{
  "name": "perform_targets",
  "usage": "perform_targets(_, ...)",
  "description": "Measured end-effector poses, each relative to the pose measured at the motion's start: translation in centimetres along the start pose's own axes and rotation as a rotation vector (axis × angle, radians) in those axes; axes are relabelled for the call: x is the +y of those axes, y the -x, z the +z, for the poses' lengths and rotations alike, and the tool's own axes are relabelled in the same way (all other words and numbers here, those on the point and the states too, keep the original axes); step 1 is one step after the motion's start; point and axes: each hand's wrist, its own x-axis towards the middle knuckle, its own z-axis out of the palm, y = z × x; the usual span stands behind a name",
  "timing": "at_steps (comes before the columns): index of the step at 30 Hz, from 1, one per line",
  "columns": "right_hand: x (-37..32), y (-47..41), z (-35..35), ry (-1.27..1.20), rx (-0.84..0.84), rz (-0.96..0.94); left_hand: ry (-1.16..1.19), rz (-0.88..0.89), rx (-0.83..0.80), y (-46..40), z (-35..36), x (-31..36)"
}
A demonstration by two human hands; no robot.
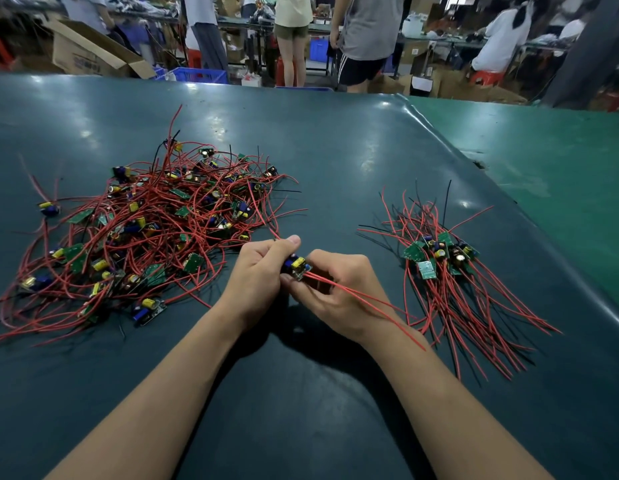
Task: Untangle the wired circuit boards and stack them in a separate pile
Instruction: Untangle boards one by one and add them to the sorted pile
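Centrally, the left hand [257, 275] and right hand [339, 292] both pinched one small circuit board [297, 267] with thin red leads, between tangled heap [145, 230] and sorted pile [439, 258] on glossy teal mat [335, 150].

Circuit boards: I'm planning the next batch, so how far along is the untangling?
Early on. Done: a small sorted pile lies at the right, wires combed one way. In hand: one board is held by both the left hand and the right hand, wires trailing. Left: the much larger tangled heap at the left.
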Motion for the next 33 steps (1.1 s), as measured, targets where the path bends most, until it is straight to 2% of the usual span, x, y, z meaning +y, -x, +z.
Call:
perform_targets(4, -0.1, 0.0, 0.0, 0.024, -0.019, 0.039, -0.023, -0.032, -0.038, -0.1, -0.3, -0.2)
perform_targets(6, -0.2, 0.0, 0.2, -0.012, 0.053, 0.059, 0.022, -0.079, -0.029, -0.2, -0.5, -0.1)
perform_targets(9, -0.5, -0.5, 0.2, -0.200, 0.296, 0.285, 0.016, -0.054, -0.015, -0.5, -0.6, -0.1)
perform_targets(12, -0.1, -1.5, -0.9, -0.647, 0.631, 0.619, -0.015, 0.029, 0.060, -0.4, -0.5, 0.0)
perform_targets(14, 0.6, -1.9, -2.0, -0.909, 0.848, 0.761, -0.052, 0.108, 0.094, -0.2, -0.4, 0.2)
perform_targets(15, 1.0, -2.0, -2.4, -1.012, 0.900, 0.824, -0.097, 0.165, 0.116, 0.0, -0.3, 0.3)
perform_targets(16, 1.3, -1.9, -2.6, -1.096, 0.895, 0.896, -0.168, 0.235, 0.146, 0.1, -0.3, 0.5)
perform_targets(19, 1.4, -1.6, -2.2, -1.248, 0.725, 1.030, -0.485, 0.419, 0.261, 0.4, -0.8, 0.4)
perform_targets(24, 1.2, -1.9, -2.2, -1.049, 0.719, 1.001, -0.834, 0.503, 0.445, 0.6, -1.5, 0.4)
perform_targets(26, 1.2, -1.7, -1.8, -0.950, 0.606, 0.971, -1.021, 0.537, 0.577, 0.9, -1.7, 0.7)
perform_targets(28, 1.0, -1.4, -1.1, -0.757, 0.422, 0.871, -1.149, 0.509, 0.724, 0.9, -2.6, 1.3)
perform_targets(30, 0.7, -1.2, -0.2, -0.557, 0.267, 0.746, -1.256, 0.403, 0.823, 0.7, -4.2, 1.6)
perform_targets(33, 0.8, -1.1, 0.3, -0.376, 0.232, 0.679, -1.355, 0.037, 0.788, 0.5, -5.7, 1.6)
